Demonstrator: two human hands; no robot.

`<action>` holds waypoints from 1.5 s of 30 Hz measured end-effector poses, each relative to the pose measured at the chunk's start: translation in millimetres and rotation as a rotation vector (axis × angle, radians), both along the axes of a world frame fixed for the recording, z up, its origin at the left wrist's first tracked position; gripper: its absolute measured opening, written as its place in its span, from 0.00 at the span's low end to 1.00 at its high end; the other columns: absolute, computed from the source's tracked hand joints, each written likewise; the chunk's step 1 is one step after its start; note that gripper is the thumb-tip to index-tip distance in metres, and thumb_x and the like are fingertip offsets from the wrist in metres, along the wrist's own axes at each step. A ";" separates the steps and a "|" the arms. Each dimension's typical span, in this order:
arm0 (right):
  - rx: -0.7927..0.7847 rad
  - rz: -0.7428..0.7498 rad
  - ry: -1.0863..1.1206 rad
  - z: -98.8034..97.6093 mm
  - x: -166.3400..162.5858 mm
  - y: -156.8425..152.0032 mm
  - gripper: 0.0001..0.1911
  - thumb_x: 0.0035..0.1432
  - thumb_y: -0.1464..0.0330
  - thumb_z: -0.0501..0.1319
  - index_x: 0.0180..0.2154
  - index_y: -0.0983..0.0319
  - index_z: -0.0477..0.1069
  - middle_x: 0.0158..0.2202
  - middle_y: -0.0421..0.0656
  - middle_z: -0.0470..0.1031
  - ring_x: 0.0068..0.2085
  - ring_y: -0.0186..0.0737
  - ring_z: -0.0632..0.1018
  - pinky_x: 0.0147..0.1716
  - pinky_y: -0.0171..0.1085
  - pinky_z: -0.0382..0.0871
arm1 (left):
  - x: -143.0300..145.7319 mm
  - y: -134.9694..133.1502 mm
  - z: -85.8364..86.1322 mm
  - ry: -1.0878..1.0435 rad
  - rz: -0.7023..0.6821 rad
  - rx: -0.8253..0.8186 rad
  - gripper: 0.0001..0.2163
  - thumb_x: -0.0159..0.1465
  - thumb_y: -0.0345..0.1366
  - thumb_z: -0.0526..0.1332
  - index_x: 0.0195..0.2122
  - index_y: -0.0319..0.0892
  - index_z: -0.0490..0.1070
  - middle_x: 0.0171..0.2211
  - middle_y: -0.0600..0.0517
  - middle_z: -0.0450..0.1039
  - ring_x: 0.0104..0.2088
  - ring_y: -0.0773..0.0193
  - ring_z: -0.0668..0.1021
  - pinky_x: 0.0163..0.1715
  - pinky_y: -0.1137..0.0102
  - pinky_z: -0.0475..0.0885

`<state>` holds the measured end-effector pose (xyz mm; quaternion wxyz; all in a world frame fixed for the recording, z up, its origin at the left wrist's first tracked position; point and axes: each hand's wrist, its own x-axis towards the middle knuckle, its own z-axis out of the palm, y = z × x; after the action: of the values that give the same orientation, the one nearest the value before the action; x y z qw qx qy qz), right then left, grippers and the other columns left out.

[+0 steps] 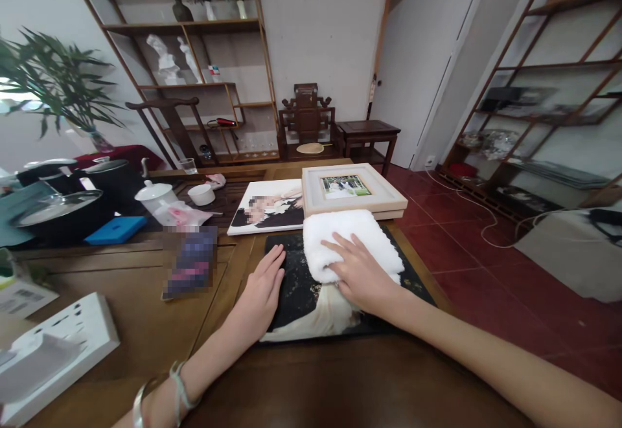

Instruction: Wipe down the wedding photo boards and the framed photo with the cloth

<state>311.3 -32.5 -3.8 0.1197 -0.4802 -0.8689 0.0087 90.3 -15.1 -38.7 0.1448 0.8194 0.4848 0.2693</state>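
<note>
A dark photo panel lies flat on the wooden table, with a pale dress-like shape in its lower part. On its upper right rests a folded white towel. My right hand grips this towel against the panel, with its fingers over the top and side. My left hand lies open along the panel's left edge, fingers stretched out and nothing held. Part of the panel is hidden under the towel and my right hand.
Behind the panel are a framed photo and a white-edged photo print. A blue box, a white lidded cup, a dark pot and a white moulded tray occupy the left. Red floor tiles lie beyond the table's right edge.
</note>
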 end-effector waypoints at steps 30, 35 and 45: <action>0.026 0.194 -0.021 -11.7 -30.1 -77.4 0.13 0.55 0.73 0.54 0.26 0.63 0.76 0.60 0.51 0.57 0.60 0.66 0.54 0.53 0.65 0.48 | -1.1 2.6 -0.2 -0.012 -0.036 0.000 0.19 0.66 0.36 0.43 0.57 0.40 0.59 0.60 0.45 0.56 0.60 0.59 0.59 0.59 0.57 0.54; 0.000 0.215 0.014 -13.2 -19.3 -89.7 0.11 0.53 0.74 0.55 0.26 0.62 0.75 0.60 0.48 0.58 0.60 0.63 0.54 0.54 0.63 0.49 | 0.6 1.4 -1.4 -0.005 -0.015 -0.011 0.20 0.66 0.36 0.42 0.56 0.37 0.60 0.61 0.43 0.55 0.61 0.59 0.58 0.59 0.57 0.55; -0.057 -0.017 -0.091 7.5 -29.8 -18.7 0.16 0.53 0.76 0.53 0.42 0.65 0.73 0.59 0.52 0.58 0.60 0.62 0.53 0.55 0.62 0.46 | 2.6 1.2 14.4 -0.305 0.067 -0.098 0.20 0.64 0.41 0.48 0.54 0.38 0.62 0.59 0.46 0.59 0.59 0.60 0.61 0.60 0.61 0.52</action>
<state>281.5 -51.2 3.7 0.0665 -0.4906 -0.8688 0.0106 93.0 -13.9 -24.3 0.2473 0.7443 0.4970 0.3712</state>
